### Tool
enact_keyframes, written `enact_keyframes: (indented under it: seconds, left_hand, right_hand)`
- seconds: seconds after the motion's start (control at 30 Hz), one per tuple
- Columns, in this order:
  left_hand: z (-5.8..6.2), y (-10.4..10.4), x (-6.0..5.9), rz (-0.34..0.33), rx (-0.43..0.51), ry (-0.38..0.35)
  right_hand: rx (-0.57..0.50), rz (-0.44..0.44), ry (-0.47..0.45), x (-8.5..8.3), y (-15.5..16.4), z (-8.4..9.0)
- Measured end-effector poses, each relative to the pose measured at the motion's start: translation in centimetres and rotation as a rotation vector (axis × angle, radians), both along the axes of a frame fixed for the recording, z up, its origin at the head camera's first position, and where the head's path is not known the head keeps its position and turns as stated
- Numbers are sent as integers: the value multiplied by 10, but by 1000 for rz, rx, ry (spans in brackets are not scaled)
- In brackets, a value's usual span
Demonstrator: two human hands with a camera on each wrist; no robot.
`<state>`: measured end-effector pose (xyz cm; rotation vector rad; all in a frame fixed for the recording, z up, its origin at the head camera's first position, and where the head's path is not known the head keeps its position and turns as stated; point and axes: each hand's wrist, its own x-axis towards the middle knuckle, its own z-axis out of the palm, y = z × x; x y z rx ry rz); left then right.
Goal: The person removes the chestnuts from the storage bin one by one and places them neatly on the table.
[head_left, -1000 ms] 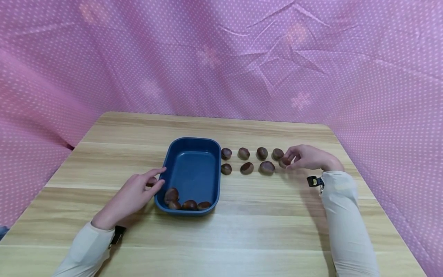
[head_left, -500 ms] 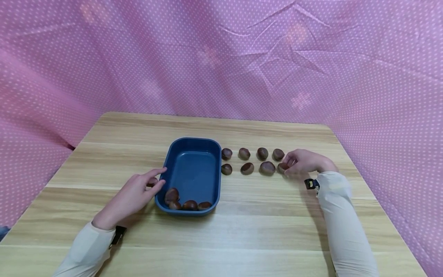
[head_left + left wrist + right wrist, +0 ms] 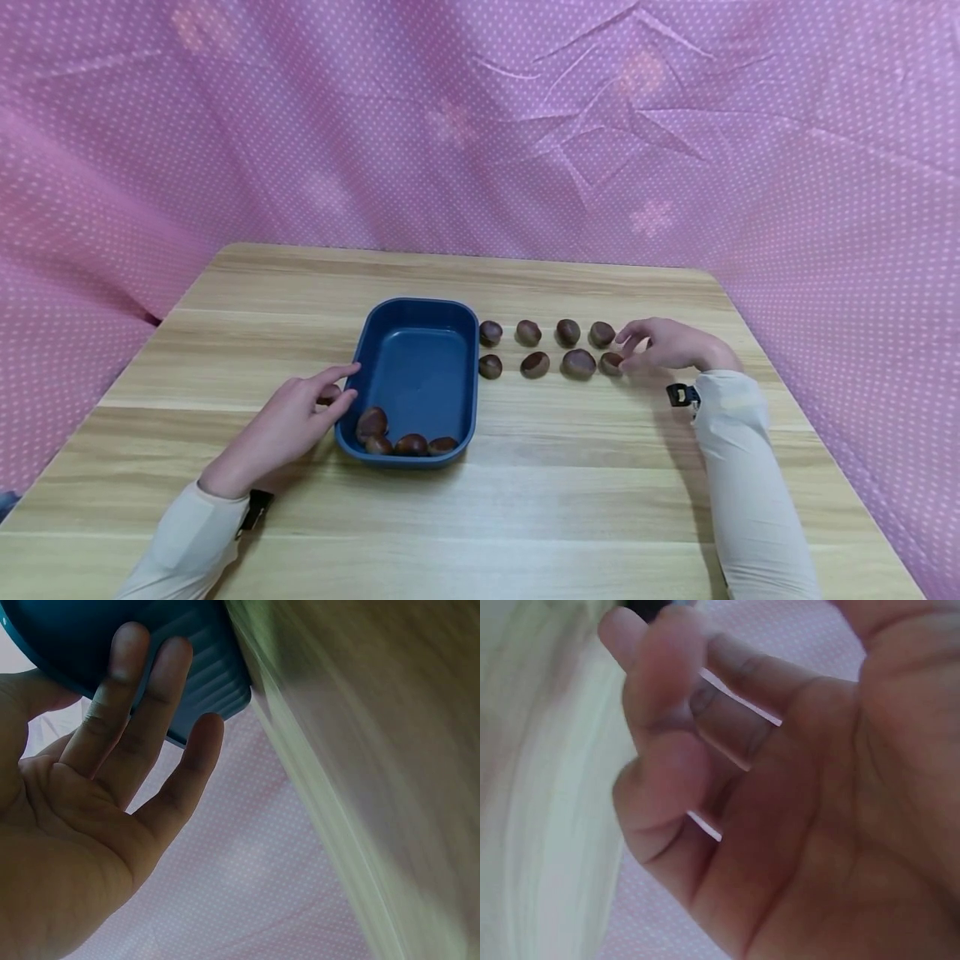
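In the head view, my left hand [image 3: 288, 421] rests its fingertips on the left side of a blue rectangular box [image 3: 474, 417]. The left wrist view shows its fingers [image 3: 169, 671] nearly straight against the box's ridged outer wall [image 3: 214, 679]. My right hand [image 3: 667, 346] is beside a brown chestnut [image 3: 611, 364] at the right end of the front row, thumb and forefinger apart. Partly curled fingers show in the right wrist view, with nothing seen in the palm [image 3: 810, 802]. Two rows of chestnuts run from the box to this hand, including a large one [image 3: 578, 364].
Several chestnuts [image 3: 411, 445] lie inside the box along its near end. The wooden table [image 3: 555, 517] stretches around everything, with a pink dotted cloth [image 3: 480, 125] hanging behind and at the sides.
My right hand has lowered a chestnut to the right end of the front row and let go of it, drawing back slightly. The left hand and box have stayed put.
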<state>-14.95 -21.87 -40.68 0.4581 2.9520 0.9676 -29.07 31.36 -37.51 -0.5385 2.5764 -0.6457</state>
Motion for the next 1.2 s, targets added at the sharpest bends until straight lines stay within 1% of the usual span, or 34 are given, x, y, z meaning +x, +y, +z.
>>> enact_keyframes:
  seconds: [0.17,0.37,0.53,0.67,0.77,0.83,0.9,1.0,1.03,1.13,1.2]
  left_hand:
    - [0,0,0,-1,-6,8]
    - [1,0,2,-4,-3,2]
    - [1,1,2,-5,-3,7]
    - [1,1,3,0,-2,-1]
    - [1,0,4,8,1,-11]
    - [1,0,4,10,3,-14]
    - [0,0,4,10,3,-8]
    - [-1,1,4,5,5,-3]
    - [-1,2,4,5,6,-3]
    - [-1,3,6,7,10,-9]
    - [-1,4,6,8,8,-10]
  right_hand:
    - [-41,21,72,2,-3,8]
    - [-89,45,142,6,-16,15]
    - [-105,76,224,10,-36,25]
    - [-123,122,277,16,-61,35]
    - [-159,203,272,23,-85,40]
    - [-202,243,195,28,-101,42]
    - [-242,271,94,32,-118,42]
    - [-262,366,45,32,-142,39]
    - [-264,414,56,31,-150,37]
    - [-266,577,136,28,-172,31]
    - [-272,653,139,28,-186,28]
